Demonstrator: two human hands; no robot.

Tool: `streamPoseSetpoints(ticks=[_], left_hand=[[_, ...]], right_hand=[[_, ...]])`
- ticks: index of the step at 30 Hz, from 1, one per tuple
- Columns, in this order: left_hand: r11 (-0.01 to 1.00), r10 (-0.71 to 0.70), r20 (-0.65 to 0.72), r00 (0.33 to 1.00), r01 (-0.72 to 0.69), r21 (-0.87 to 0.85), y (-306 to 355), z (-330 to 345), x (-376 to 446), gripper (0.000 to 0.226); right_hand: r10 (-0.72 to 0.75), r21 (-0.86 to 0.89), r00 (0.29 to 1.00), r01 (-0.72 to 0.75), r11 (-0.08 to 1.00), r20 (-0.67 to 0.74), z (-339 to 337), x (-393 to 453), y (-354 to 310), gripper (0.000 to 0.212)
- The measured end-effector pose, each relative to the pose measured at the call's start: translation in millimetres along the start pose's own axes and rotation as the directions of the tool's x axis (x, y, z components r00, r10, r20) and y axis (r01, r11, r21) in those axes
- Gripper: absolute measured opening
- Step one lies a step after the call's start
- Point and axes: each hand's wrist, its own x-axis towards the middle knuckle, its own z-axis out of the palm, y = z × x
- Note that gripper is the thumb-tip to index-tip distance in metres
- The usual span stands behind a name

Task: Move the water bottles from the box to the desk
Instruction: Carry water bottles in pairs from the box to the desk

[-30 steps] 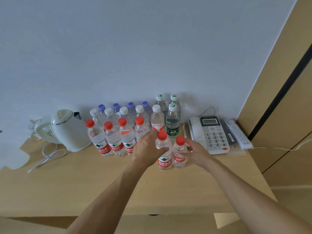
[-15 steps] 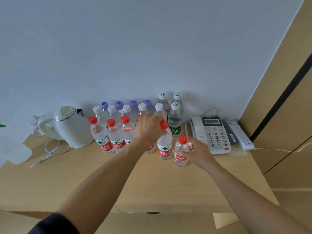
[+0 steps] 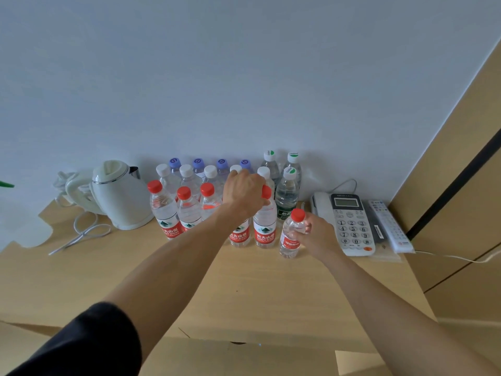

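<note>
Several water bottles stand in rows on the wooden desk against the wall. My left hand grips the top of a tall red-capped, red-labelled bottle in the front row; its cap shows at my fingers. Beside it stands another red-labelled bottle, partly hidden by my wrist. My right hand holds a small red-capped bottle upright at the right end of the row, just in front of the others. The box is only a cardboard edge at the bottom.
A white kettle with its cord stands left of the bottles. A white desk phone and a remote lie close to my right hand. A wooden panel wall rises on the right.
My left hand has carried the tall bottle back into the front row and shifted up to its cap. My right hand has slid the small bottle back and to the right, towards the phone.
</note>
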Motion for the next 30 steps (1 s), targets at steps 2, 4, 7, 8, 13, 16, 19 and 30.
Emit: streamPoseSetpoints(ticks=[2,4,7,8,13,16,19,30], left_hand=[[0.999,0.048,0.001,0.999,-0.048,0.000,15.9,-0.4,10.1,0.036],[0.996,0.084,0.002,0.996,-0.084,0.004,30.0,-0.7,17.4,0.036],[0.994,0.111,-0.007,0.994,-0.110,0.017,44.3,-4.3,27.5,0.037],[0.993,0.114,-0.011,0.993,-0.114,0.018,47.9,-5.9,31.2,0.036],[0.994,0.108,-0.021,0.994,-0.108,0.000,56.5,-6.9,37.6,0.035],[0.996,0.087,-0.011,0.996,-0.087,-0.006,51.8,-2.7,34.4,0.037],[0.997,0.070,0.009,0.998,-0.070,-0.014,45.7,3.0,28.2,0.037],[0.999,0.042,0.030,0.999,-0.041,-0.035,36.9,14.1,11.5,0.038]], right_hand=[[0.032,0.005,0.999,-0.031,0.999,-0.044,-10.8,9.3,7.7,0.038],[0.069,0.025,0.995,-0.067,0.997,-0.078,-18.8,17.6,16.0,0.039],[0.066,0.027,0.992,-0.063,0.998,-0.109,-27.9,28.7,23.3,0.038],[0.059,0.027,0.992,-0.056,0.998,-0.115,-31.3,32.8,25.3,0.039],[0.049,0.022,0.990,-0.046,0.999,-0.129,-36.6,44.7,33.7,0.038],[0.041,0.040,0.993,-0.037,0.999,-0.113,-29.4,44.4,35.0,0.038],[0.053,0.063,0.995,-0.047,0.997,-0.089,-19.6,40.9,38.5,0.039],[0.070,0.122,0.996,-0.063,0.990,-0.051,5.4,28.4,44.2,0.041]])
